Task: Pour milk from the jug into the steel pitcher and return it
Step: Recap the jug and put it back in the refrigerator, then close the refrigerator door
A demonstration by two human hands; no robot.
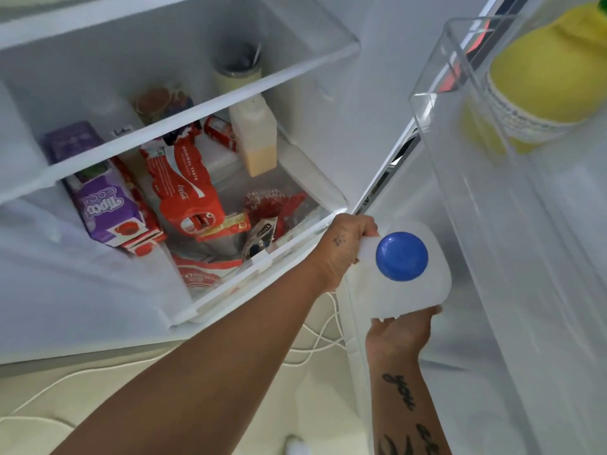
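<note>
White plastic fills both grips: the milk jug (pixel 410 290), sealed by a blue cap (pixel 402 256), is held upright between two hands at the foot of the open fridge door. The left hand (pixel 341 247) has its fingers closed around the jug's upper left edge, probably at the handle, which is hidden. The right hand (pixel 402 330) supports the near side from below, fingers curled under the body; this shares the weight and keeps the jug level. Judged from the fitted cap and the location, the jug is either leaving or re-entering the door; which one cannot be determined. To the right of the fingers, a clear door bin (pixel 460 103) holds a yellow bottle (pixel 538 83). To their left, the open fridge drawer (pixel 262 257) contains red packets and a purple carton (pixel 105 208). No steel pitcher is visible.
</note>
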